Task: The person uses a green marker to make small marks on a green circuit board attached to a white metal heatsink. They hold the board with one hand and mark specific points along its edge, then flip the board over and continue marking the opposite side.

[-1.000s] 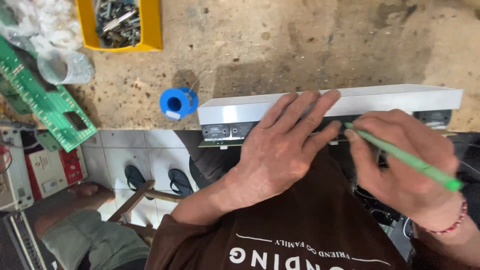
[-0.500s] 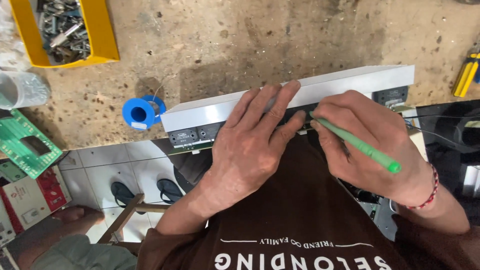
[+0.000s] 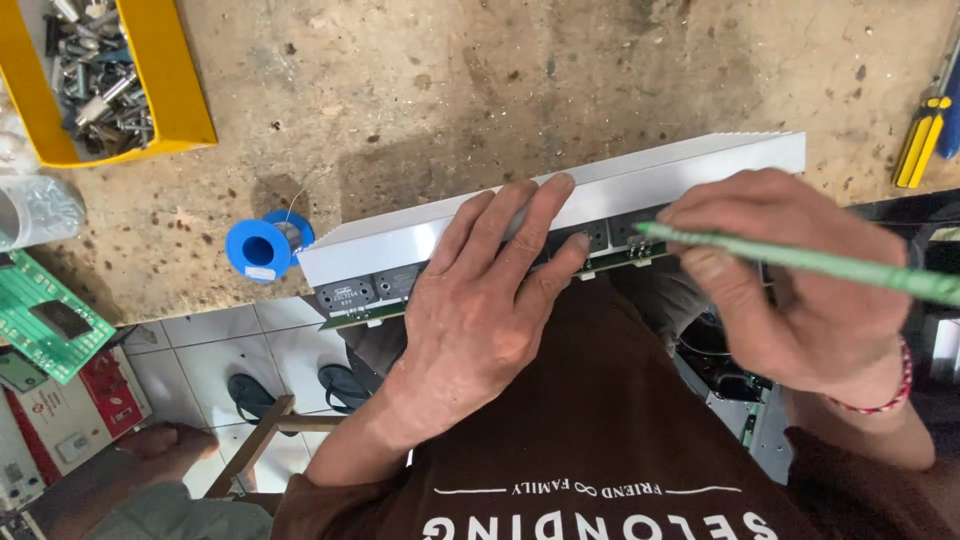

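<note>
Heatsink [image 3: 700,165] at frame centre is being pinned flat by left hand [image 3: 480,300]; green tool [image 3: 800,258] is being gripped by right hand [image 3: 800,290], tip needing steady placement at board [image 3: 610,262].

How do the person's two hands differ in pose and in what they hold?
The left hand lies flat, fingers spread, on the white aluminium heatsink; the right hand is curled around a green-handled tool. The left holds nothing; the right grips. Both rest at the heatsink's near edge.

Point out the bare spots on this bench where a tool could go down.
Widest free patch: bare bench top between the yellow bin and the yellow screwdriver, behind the white heatsink. A smaller patch lies below the bin, left of the blue spool. The near edge is crowded by both hands.
</note>
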